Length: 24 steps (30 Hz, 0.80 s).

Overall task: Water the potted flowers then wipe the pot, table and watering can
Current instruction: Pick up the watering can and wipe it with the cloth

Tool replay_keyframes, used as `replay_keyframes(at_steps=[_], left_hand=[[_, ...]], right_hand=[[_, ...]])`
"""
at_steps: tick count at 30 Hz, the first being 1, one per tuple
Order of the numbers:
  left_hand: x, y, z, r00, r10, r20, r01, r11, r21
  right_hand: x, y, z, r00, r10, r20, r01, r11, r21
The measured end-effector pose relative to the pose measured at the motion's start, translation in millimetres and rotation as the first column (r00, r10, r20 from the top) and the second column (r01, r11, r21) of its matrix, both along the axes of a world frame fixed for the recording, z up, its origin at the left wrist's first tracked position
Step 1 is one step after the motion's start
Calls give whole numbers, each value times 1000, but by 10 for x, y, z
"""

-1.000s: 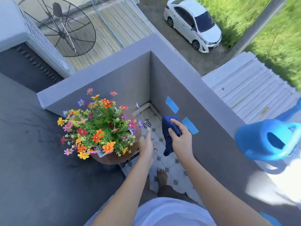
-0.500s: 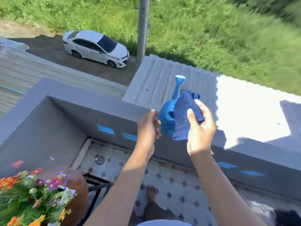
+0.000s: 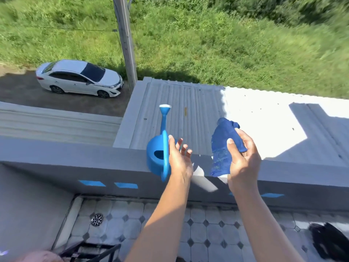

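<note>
A blue watering can (image 3: 157, 154) stands on top of the grey parapet wall (image 3: 75, 157), its spout pointing away. My left hand (image 3: 179, 157) is open right beside the can's handle, fingers spread, perhaps just touching it. To the right, my right hand (image 3: 243, 157) grips a dark blue cloth (image 3: 221, 146) held upright above the wall. Only the brown rim of the flower pot (image 3: 37, 257) shows at the bottom left corner; the flowers are out of view.
Below the wall lies a tiled floor (image 3: 207, 229) with a round drain (image 3: 96, 219). A black metal frame (image 3: 90, 251) sits by the pot. A dark object (image 3: 330, 242) lies at the lower right. Beyond the wall are a corrugated roof (image 3: 188, 118) and a long drop.
The view has swung right, away from the flowers toward the watering can. My right hand moved the cloth off to the can's right; my left hand has come up beside the handle.
</note>
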State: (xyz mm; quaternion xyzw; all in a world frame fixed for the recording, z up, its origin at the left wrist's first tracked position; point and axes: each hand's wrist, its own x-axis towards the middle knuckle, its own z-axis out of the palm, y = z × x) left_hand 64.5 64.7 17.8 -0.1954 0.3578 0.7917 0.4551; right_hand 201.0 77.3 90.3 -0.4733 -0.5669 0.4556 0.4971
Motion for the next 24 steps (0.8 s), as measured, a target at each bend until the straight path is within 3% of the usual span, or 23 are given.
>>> replay_keyframes(at_steps=[8,13,17,24], left_hand=[[-17,113,-1,984,176,-18,-176,984,-24],[-170,-24,-5,980,194,-44,-195,980,-23],[-293,-245,-5,987,90,-132,-108,985,-137],[-785,-958,10,953,67,-296,-157,943,-292]], right_hand=[[-251,149,-188,973,101,-207,-130,982,-134],[-447,142,-185,960,184,-213,-218,964,-151],[-644,98,-142,940,236,-246,-283,942,-179],[-1165,-183,-155,843,464,-273,-522,828,-203]])
